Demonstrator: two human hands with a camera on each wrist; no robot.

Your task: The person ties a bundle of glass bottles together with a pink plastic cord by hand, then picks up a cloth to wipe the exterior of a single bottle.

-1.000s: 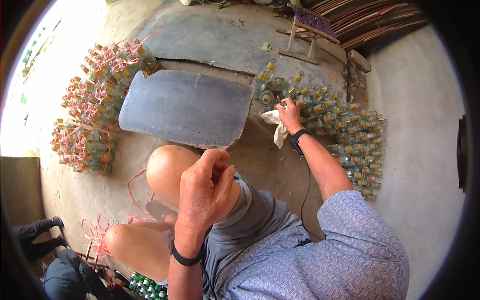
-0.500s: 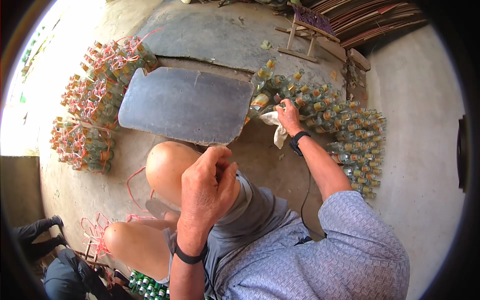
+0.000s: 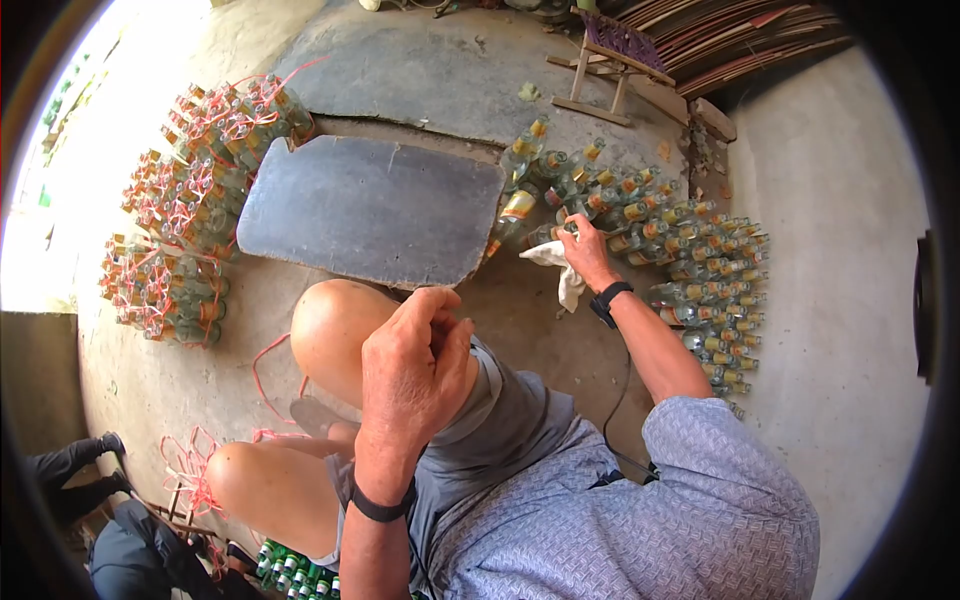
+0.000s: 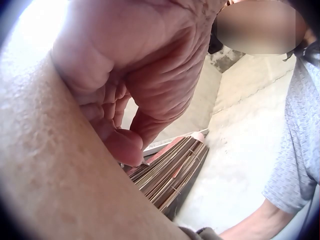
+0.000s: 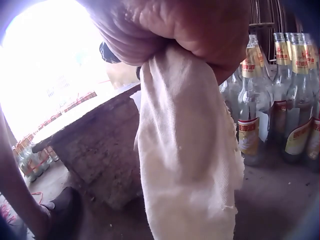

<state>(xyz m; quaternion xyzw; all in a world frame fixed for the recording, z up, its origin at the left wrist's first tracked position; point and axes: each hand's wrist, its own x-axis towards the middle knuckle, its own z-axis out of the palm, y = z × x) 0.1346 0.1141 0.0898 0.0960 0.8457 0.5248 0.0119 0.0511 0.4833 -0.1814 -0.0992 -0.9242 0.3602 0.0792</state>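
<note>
My right hand (image 3: 592, 257) grips a white cloth (image 3: 548, 255) beside the near end of a crowd of glass bottles (image 3: 650, 228). In the right wrist view the cloth (image 5: 185, 150) hangs down from the curled fingers and covers much of the picture. A clear bottle (image 3: 540, 236) lies against the fingers' left side in the head view; I cannot tell whether the hand holds it too. Between hand and slab, another bottle with a yellow label (image 3: 517, 206) leans over. My left hand (image 3: 415, 360) rests over the knee, fingers loosely curled, nothing visible in it.
A dark stone slab (image 3: 370, 210) stands in front of my knees. Bundles of bottles tied with pink string (image 3: 205, 200) are on the left. A low wooden stool (image 3: 615, 70) stands at the back right, near stacked boards (image 3: 730, 40). Green bottles (image 3: 290, 572) and another person's legs (image 3: 140, 550) appear lower left.
My right hand with the cloth has drawn slightly back and to the right. Bottles at the slab's right edge have shifted, one now tilted with its label showing. The left hand has barely moved.
</note>
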